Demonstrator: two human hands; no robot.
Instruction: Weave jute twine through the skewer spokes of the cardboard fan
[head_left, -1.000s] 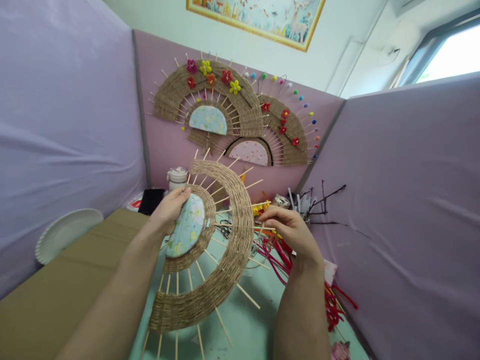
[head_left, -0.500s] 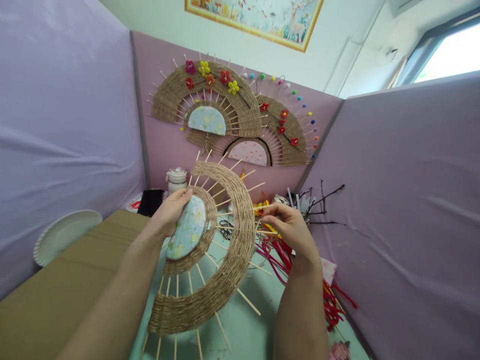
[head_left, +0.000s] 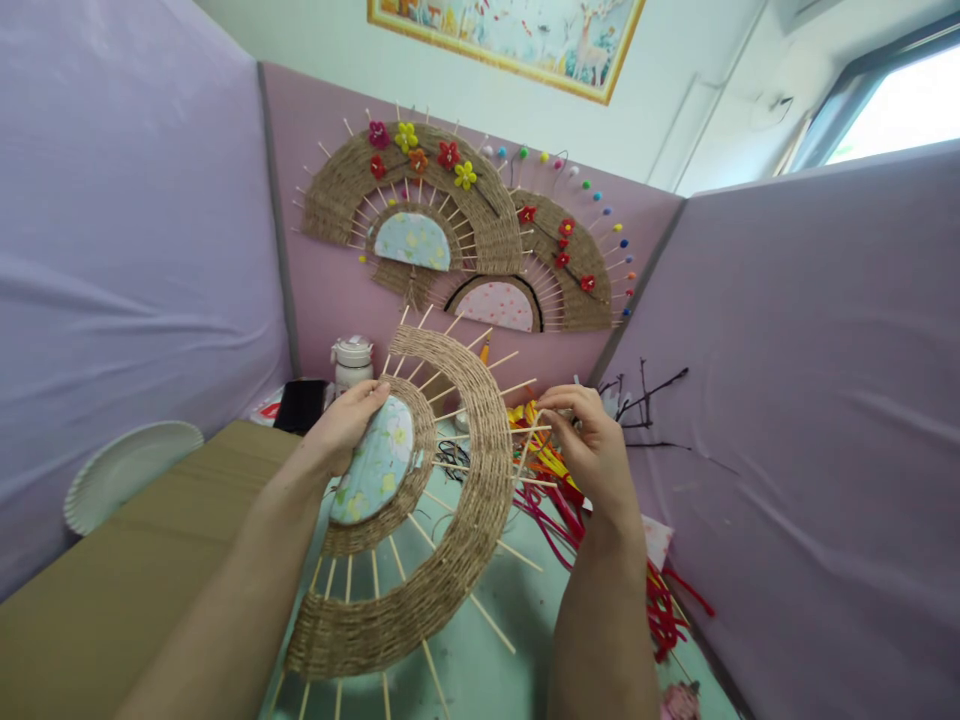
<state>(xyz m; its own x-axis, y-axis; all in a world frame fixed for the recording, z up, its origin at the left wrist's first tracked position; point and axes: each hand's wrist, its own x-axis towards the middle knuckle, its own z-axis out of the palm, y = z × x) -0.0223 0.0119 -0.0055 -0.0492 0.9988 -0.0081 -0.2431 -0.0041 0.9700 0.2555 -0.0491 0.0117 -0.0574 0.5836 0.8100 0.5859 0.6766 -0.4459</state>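
Fan (head_left: 487, 470) is held up over the table (head_left: 517, 620), flat side facing left; lowest sticks leave frame, so can't tell if they touch. Left hand (head_left: 349, 425) clamped on the fan at its blue floral centre (head_left: 379, 460), thumb in front, fingers hidden. Right hand (head_left: 589, 440) has thumb and forefinger pinched together on a thin cord (head_left: 527, 448) among the stick tips, just outside the woven band. My read: step in hand is weaving cord round the sticks; next move calls for lacing past the next stick, then snugging without bending it. Beyond: red pipe cleaners (head_left: 664, 615) along table's right edge, white jar (head_left: 352, 365) near far edge, decorated fans (head_left: 487, 225) on pink partition (head_left: 322, 300).
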